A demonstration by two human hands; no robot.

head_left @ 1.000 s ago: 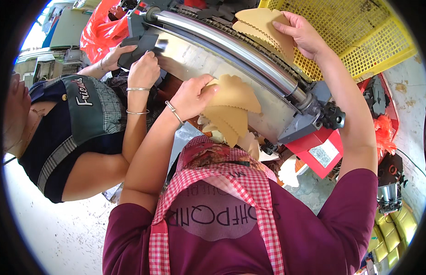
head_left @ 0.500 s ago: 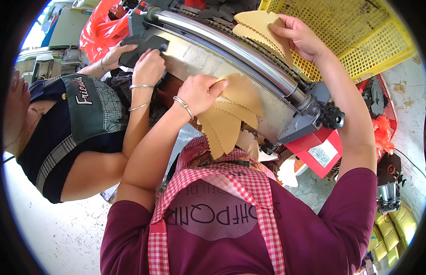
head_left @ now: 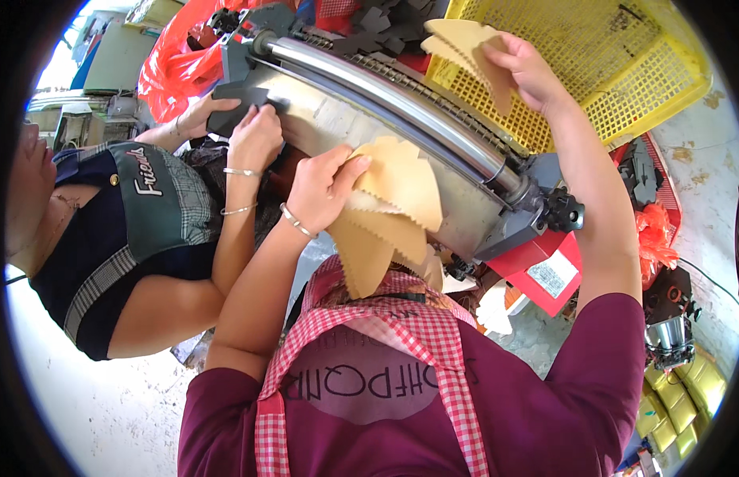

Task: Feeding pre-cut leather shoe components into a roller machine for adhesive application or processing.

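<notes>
My left hand (head_left: 323, 189) is closed on a fan of tan scalloped-edge cut pieces (head_left: 397, 187), thin and flat like leather or card. They hang over the near edge of the metal feed plate (head_left: 322, 123) of a roller machine. Beyond the steel roller (head_left: 385, 99), my right hand (head_left: 527, 73) grips a few more tan cut pieces (head_left: 465, 46) between thumb and fingers, over the near corner of a yellow basket (head_left: 608, 95). At the plate's left end, a co-worker's hands (head_left: 254, 137) hold a dark flat piece (head_left: 234, 107).
Dark cut pieces (head_left: 377, 32) lie in a heap behind the roller. A black knob (head_left: 563, 210) sticks out at the machine's right end, above a red box (head_left: 548, 278). A red plastic bag (head_left: 175, 67) stands at the far left. The co-worker (head_left: 147, 230) sits close on my left.
My left hand has drawn back toward me and slightly left with its tan pieces. The right hand has shifted a little right with its own. The view has also shifted slightly.
</notes>
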